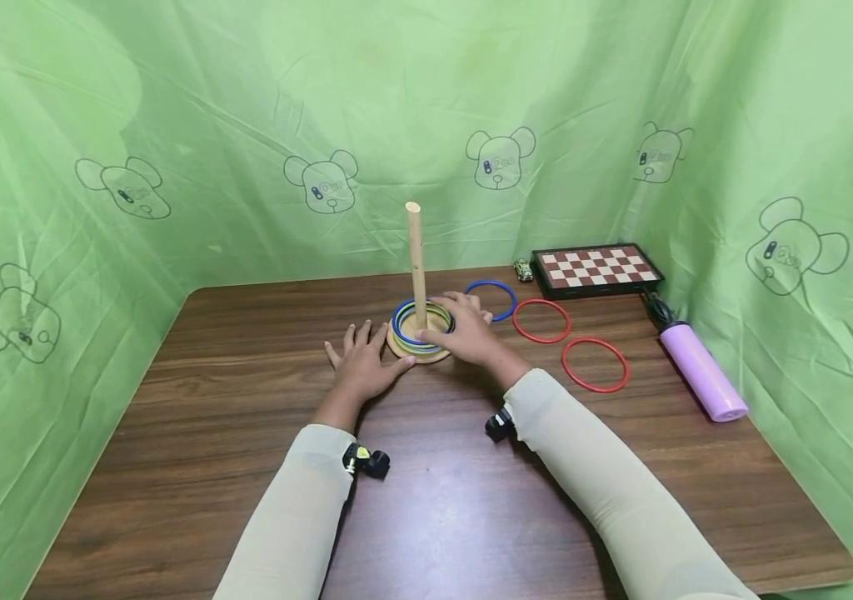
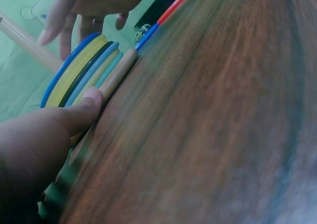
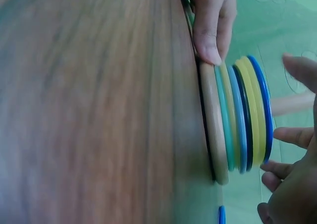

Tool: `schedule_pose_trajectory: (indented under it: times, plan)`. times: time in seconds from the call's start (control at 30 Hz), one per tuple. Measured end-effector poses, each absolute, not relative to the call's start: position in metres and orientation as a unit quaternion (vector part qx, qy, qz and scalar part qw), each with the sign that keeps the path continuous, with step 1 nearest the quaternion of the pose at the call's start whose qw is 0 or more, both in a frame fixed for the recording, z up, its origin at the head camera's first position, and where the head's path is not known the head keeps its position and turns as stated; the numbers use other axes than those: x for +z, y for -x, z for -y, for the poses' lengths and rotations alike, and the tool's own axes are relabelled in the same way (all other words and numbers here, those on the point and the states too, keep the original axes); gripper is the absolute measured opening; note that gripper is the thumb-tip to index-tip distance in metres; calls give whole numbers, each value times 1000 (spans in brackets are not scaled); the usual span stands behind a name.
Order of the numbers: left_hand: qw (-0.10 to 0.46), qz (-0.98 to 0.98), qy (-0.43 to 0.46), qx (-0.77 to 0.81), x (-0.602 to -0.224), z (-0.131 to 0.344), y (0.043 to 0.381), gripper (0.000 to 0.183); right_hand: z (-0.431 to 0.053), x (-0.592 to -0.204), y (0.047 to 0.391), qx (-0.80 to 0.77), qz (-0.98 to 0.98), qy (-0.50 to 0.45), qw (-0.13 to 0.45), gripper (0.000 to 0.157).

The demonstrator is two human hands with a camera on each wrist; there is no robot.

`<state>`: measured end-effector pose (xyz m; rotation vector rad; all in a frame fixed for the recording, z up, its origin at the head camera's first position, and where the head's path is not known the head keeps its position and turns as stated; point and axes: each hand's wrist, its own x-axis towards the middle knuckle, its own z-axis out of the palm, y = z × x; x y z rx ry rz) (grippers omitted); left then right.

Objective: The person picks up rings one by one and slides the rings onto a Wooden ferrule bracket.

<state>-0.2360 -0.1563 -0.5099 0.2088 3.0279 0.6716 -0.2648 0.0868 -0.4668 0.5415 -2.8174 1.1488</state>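
My two pale sleeves, left (image 1: 287,508) and right (image 1: 614,492), reach forward over a brown wood-grain table (image 1: 426,517). My left hand (image 1: 366,372) rests on it, fingers straight and spread, the thumb touching the near edge of a round wooden base (image 3: 215,130). My right hand (image 1: 467,333) curves over the right side of the ring stack (image 3: 242,120) on that base. Its fingers are apart, clamped on nothing that I can see; a fingertip or two look to be touching the top blue ring (image 3: 268,110), though contact is hard to confirm. Below that ring lie yellow, dark, light blue and teal ones, all around an upright wooden peg (image 1: 416,258).

I judge the step in hand to be settling the top ring. The next move would then call for drawing my right hand clear and pinching a loose ring, while my left thumb steadies the base.

To the right lie a near red ring (image 1: 599,390), a purple cylinder (image 1: 702,371), a farther red ring (image 1: 542,342) and a loose blue ring (image 1: 492,283). Beyond are a checkered board (image 1: 599,271), a tiny toy car (image 1: 523,270) and a green curtain (image 1: 411,100).
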Motion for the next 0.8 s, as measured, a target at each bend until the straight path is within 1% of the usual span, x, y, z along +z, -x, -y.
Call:
schedule_pose_trajectory:
  times: [0.17,0.27,0.63,0.8]
  plan:
    - [17,-974,-67,217,-510,156,238,102,-103,-467,269,405,899,-164,38,76]
    - [14,-974,-65,218,-511,156,239,102,-115,-469,274,405,903,-140,41,73]
    - [8,-974,-65,217,-514,157,238,101,-151,-485,294,379,921,-49,79,72]
    - [8,-974,-66,219,-515,157,237,101,-160,-490,297,343,936,-17,83,75]
